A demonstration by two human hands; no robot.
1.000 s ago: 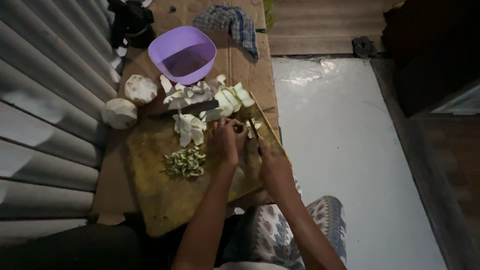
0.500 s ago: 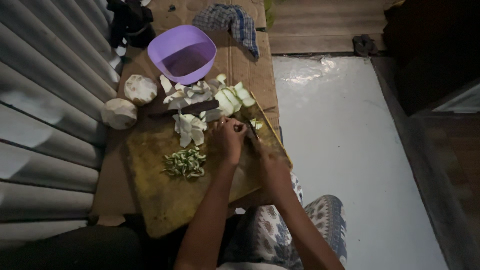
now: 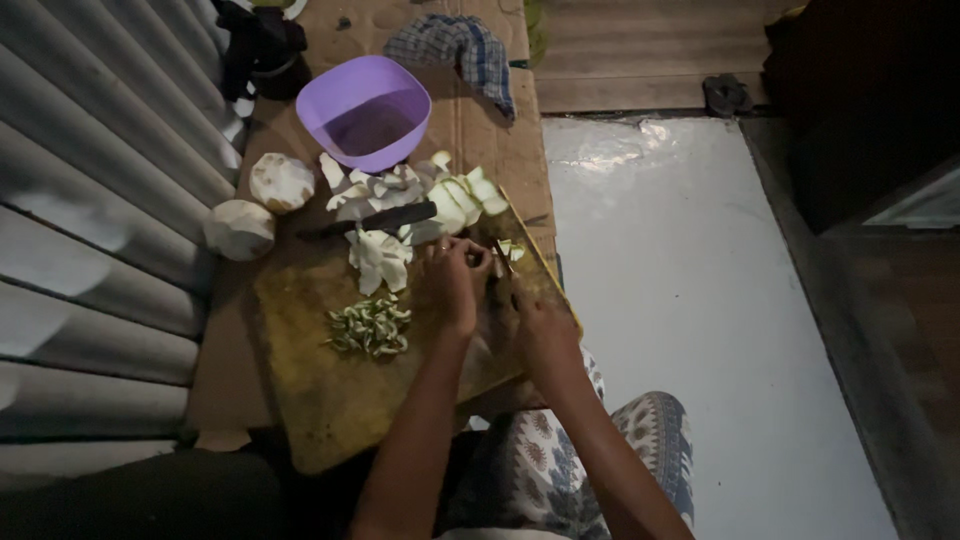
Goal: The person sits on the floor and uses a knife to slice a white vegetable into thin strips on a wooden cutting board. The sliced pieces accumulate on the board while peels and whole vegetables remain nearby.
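The light was dim over a worn wooden cutting board [image 3: 330, 390] set on cardboard beside a corrugated wall. I saw my left hand [image 3: 455, 285] curled down on a small pale vegetable piece [image 3: 511, 250] near the board's right edge, fingers bunched on it. My right hand [image 3: 540, 330] sat just beside and nearer me, closed around a knife [image 3: 500, 262] whose blade ran away from me toward that piece. The chopped green pile [image 3: 368, 328] lay to the left, the purple bowl [image 3: 365, 110] well beyond.
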